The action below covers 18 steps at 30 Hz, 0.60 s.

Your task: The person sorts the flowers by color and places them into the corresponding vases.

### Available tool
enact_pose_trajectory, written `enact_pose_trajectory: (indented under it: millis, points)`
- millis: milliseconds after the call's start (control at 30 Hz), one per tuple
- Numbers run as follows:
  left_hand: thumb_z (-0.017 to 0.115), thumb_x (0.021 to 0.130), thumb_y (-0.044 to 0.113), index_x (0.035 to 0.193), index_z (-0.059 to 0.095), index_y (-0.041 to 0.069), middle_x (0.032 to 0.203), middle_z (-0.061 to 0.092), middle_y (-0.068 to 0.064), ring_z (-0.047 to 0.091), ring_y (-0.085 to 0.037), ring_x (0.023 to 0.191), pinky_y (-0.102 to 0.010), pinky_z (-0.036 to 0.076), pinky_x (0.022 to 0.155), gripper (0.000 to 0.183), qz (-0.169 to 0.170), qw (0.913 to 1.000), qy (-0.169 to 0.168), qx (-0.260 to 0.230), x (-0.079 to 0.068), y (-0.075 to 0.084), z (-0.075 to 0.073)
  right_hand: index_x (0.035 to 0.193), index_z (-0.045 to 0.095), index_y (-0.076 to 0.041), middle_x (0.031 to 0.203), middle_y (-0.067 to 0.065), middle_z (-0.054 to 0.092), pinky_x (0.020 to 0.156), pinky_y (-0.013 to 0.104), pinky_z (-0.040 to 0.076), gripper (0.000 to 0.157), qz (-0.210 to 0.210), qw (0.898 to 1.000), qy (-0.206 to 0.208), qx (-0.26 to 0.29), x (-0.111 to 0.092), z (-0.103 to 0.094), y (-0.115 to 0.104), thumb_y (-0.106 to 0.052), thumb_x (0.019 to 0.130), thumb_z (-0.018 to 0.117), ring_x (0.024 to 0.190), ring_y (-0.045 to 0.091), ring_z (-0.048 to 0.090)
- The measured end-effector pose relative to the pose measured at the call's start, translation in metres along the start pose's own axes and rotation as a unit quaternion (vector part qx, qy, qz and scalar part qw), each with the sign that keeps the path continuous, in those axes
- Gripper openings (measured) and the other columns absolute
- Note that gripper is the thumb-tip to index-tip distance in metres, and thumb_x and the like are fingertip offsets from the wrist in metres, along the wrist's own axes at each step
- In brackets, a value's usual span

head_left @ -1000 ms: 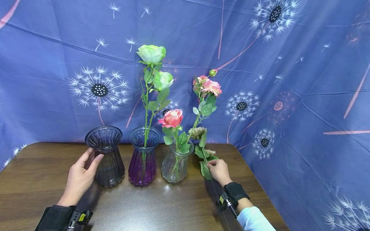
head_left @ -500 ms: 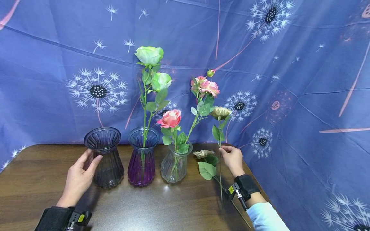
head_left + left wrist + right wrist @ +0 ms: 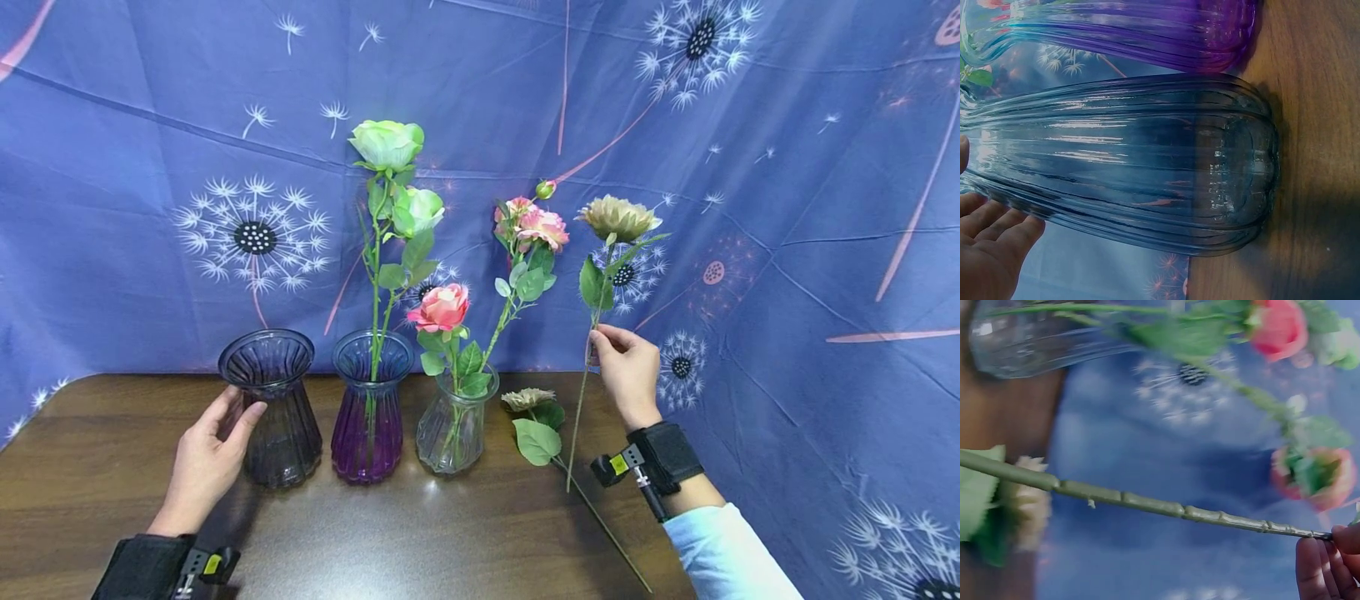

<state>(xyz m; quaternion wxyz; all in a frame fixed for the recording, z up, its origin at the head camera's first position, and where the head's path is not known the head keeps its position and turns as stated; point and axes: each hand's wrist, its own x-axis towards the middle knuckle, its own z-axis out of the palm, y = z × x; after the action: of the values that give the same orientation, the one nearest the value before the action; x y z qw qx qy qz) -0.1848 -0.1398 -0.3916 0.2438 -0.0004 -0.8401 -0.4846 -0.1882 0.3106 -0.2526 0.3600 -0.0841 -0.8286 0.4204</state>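
My right hand (image 3: 628,372) pinches the stem of a beige artificial flower (image 3: 618,219), held upright above the table's right side. In the right wrist view its green stem (image 3: 1154,505) runs from the fingertips across the picture. At the left, my left hand (image 3: 207,461) holds a dark grey ribbed glass vase (image 3: 281,433), thumb in front and fingers at its side below the rim. That vase stands upright with no flower in it. A second beige flower (image 3: 528,400) lies on the table below my right hand, its stem pointing toward the front right.
A purple-blue vase (image 3: 367,437) holds green-white roses (image 3: 387,146). Beside it, a clear vase (image 3: 450,437) holds a coral rose (image 3: 442,308) and pink flowers (image 3: 542,227). The wooden table (image 3: 420,542) meets a blue dandelion-print cloth (image 3: 480,83) behind.
My right hand has lifted one beige flower off the table, up and to the right, apart from the other one. The left hand stays at the grey vase.
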Motion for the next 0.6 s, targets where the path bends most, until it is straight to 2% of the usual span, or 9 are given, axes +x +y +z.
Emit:
enact_pose_trajectory:
  millis: [100, 233, 300, 367, 600]
  points:
    - [0.058, 0.093, 0.028, 0.137, 0.048, 0.007, 0.127, 0.055, -0.025, 0.057, -0.011, 0.113, 0.010, 0.029, 0.076, 0.050, 0.003, 1.0000, -0.005, 0.000, 0.000, -0.001, 0.000, 0.102, 0.069, 0.006, 0.086, 0.024, 0.069, 0.052, 0.015, 0.053, 0.020, -0.024, 0.999, 0.006, 0.048, 0.006, -0.004, -0.021, -0.008, 0.089, 0.062, 0.053, -0.007, 0.057]
    - [0.057, 0.094, 0.029, 0.138, 0.045, 0.004, 0.128, 0.054, -0.029, 0.054, -0.044, 0.112, 0.010, 0.028, 0.076, 0.052, 0.009, 0.9999, -0.014, -0.002, 0.001, -0.001, -0.002, 0.103, 0.069, 0.005, 0.076, -0.002, 0.067, 0.056, 0.017, 0.054, 0.022, -0.041, 0.996, 0.012, 0.082, 0.009, -0.002, -0.046, -0.011, 0.089, 0.064, 0.056, -0.004, 0.059]
    - [0.057, 0.094, 0.028, 0.137, 0.045, 0.001, 0.128, 0.053, -0.029, 0.053, -0.046, 0.112, 0.010, 0.027, 0.077, 0.052, 0.016, 0.9998, -0.015, -0.006, 0.002, 0.000, -0.002, 0.103, 0.069, 0.004, 0.073, -0.010, 0.064, 0.056, 0.017, 0.054, 0.022, -0.045, 0.994, 0.012, 0.099, 0.010, -0.001, -0.059, -0.012, 0.088, 0.064, 0.057, -0.002, 0.059]
    - [0.057, 0.094, 0.028, 0.137, 0.045, 0.001, 0.127, 0.054, -0.029, 0.054, -0.045, 0.111, 0.010, 0.027, 0.077, 0.052, 0.019, 0.9997, -0.014, -0.008, 0.003, 0.001, -0.002, 0.103, 0.069, 0.004, 0.074, -0.012, 0.063, 0.057, 0.017, 0.054, 0.022, -0.052, 0.992, 0.009, 0.117, 0.011, 0.002, -0.071, -0.012, 0.088, 0.065, 0.058, 0.000, 0.060]
    - [0.057, 0.094, 0.026, 0.137, 0.045, 0.000, 0.128, 0.053, -0.029, 0.053, -0.045, 0.112, 0.011, 0.028, 0.079, 0.051, 0.025, 0.9994, -0.012, -0.019, 0.001, -0.002, -0.001, 0.103, 0.068, 0.005, 0.077, -0.003, 0.065, 0.058, 0.019, 0.056, 0.021, -0.084, 0.981, -0.017, 0.172, 0.015, 0.022, -0.116, -0.009, 0.088, 0.064, 0.059, 0.003, 0.061]
